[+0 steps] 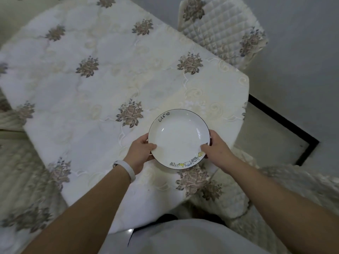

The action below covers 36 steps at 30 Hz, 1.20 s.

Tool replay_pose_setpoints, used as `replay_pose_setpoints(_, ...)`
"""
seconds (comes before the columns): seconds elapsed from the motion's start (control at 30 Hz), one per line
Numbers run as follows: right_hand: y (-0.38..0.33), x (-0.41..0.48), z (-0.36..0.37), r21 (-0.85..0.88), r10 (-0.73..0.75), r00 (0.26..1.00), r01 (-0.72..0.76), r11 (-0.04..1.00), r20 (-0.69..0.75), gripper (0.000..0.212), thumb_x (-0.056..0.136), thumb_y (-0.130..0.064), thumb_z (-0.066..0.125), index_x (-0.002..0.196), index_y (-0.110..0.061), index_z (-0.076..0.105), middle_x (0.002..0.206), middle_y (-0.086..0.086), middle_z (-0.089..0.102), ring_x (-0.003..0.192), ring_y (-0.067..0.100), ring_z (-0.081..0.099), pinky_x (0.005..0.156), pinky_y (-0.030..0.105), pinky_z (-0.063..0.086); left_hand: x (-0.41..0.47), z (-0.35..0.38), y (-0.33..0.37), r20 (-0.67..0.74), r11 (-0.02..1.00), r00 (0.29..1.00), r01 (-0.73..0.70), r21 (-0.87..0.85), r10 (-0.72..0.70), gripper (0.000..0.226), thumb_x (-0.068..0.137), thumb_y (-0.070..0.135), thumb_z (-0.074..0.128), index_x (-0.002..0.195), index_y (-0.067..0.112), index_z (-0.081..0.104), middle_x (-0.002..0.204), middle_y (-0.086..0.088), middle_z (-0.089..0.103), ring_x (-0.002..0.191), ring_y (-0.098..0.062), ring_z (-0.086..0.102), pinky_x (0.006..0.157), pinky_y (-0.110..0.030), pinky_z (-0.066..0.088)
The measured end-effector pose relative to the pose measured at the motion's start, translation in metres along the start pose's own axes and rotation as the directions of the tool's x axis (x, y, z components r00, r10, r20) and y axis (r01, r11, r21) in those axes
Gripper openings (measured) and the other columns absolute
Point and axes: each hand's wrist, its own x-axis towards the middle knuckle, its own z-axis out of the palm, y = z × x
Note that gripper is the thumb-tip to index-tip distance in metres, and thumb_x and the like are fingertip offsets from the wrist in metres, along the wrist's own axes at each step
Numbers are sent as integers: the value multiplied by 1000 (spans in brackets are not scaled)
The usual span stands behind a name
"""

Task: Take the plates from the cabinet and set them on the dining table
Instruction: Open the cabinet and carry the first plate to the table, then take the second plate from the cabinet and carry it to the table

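Holding a white plate (178, 136) by opposite sides, both hands are in view over the dining table (88, 92). The left hand (141, 151) grips the rim at the plate's 8 o'clock, thumb laid on top and fingers curled beneath. The right hand (216, 149) grips the rim at 4 o'clock in the same manner, thumb on top, fingers hidden under the edge.

The plate lies level above the table's corner at 4 o'clock of the tabletop. Whether it rests on the cloth or is held just clear of it cannot be told, nor whether further plates lie beneath it. It has a dark edge line, the word "Life" at its 11 o'clock and a row of small coloured figures at its 5 o'clock.

The table carries a cream embroidered tablecloth (211, 99) with grey-brown flower motifs. A white wristband (126, 169) sits on the left wrist. A chair (220, 26) with a quilted cover stands at 1 o'clock of the view.
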Motion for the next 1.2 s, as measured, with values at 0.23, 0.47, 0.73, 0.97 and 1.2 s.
replay_pose_setpoints(0.23, 14, 21, 4, -100, -2, 1000, 3, 995, 2, 52, 85, -9, 55, 135, -22, 46, 116, -3, 60, 101, 19, 56, 79, 30, 43, 17, 0, -21, -43, 999, 999, 27, 28, -26, 46, 90, -9, 53, 128, 16, 60, 106, -14, 71, 92, -30, 69, 68, -35, 61)
replay_pose_setpoints(0.47, 15, 38, 2, -152, -3, 999, -3, 988, -41, 53, 84, -7, 54, 135, -19, 45, 111, -2, 58, 97, 20, 55, 76, 30, 40, 32, 12, -20, -106, 999, 994, 10, 31, -7, 46, 86, -10, 50, 120, 18, 65, 92, -9, 72, 82, -28, 70, 63, -35, 59)
replay_pose_setpoints(0.73, 4, 49, 1, -181, -24, 999, 17, 983, -40, 50, 83, -8, 53, 131, -21, 48, 109, -5, 62, 96, 20, 59, 78, 32, 46, 37, 14, -13, -165, 997, 986, -11, 76, 23, 41, 86, -8, 52, 101, 27, 64, 92, -13, 70, 81, -29, 69, 69, -42, 61)
replay_pose_setpoints(0.97, -1, 49, -4, -207, -26, 999, 17, 978, -38, 38, 88, -15, 54, 125, -22, 51, 96, -7, 62, 88, 17, 60, 68, 28, 44, 34, 11, -5, -137, 994, 990, 33, 108, -18, 36, 88, -4, 52, 117, 15, 62, 94, -8, 68, 82, -26, 67, 70, -36, 60)
replay_pose_setpoints(1.2, -32, 39, -26, -411, -188, 978, 137, 901, -87, 44, 95, -29, 51, 138, -17, 49, 125, 4, 56, 100, 20, 59, 90, 36, 45, 5, -12, 17, -157, 912, 978, -60, 406, 134, 43, 95, 21, 55, 137, 25, 50, 125, 1, 56, 99, -12, 58, 68, -20, 43)
